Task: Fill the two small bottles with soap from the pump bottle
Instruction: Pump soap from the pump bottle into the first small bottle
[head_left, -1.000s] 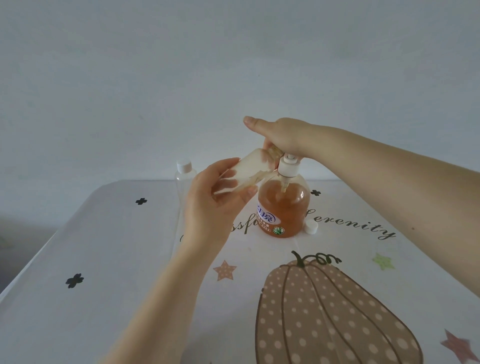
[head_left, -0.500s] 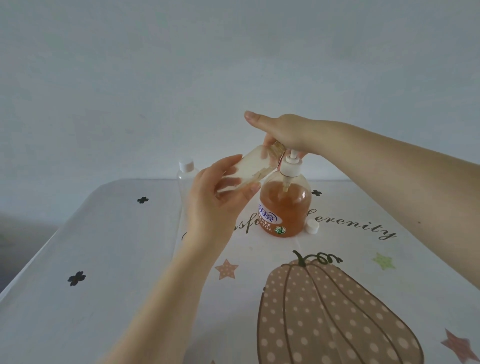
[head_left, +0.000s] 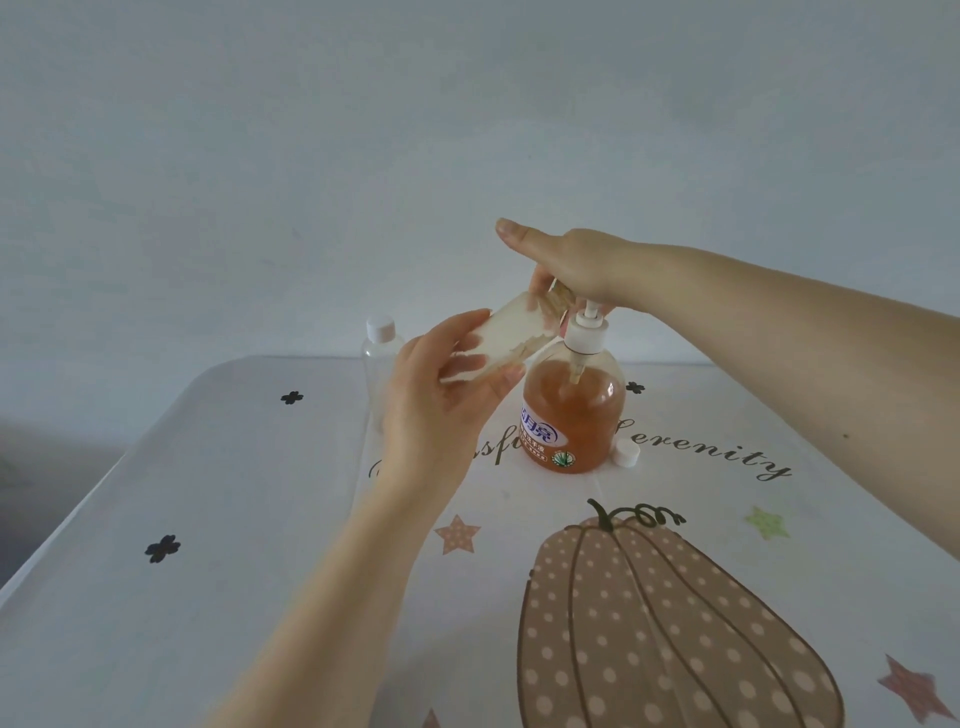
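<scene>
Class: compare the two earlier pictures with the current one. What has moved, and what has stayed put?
The right hand has risen, and the pump's stem now shows above the collar, so the pump head has come up. The left hand still holds the small bottle tilted at the spout. The capped bottle and loose cap have not moved.

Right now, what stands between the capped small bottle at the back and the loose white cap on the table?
In the head view, the pump bottle stands between the capped bottle and the loose cap, with the left hand in front.
</scene>
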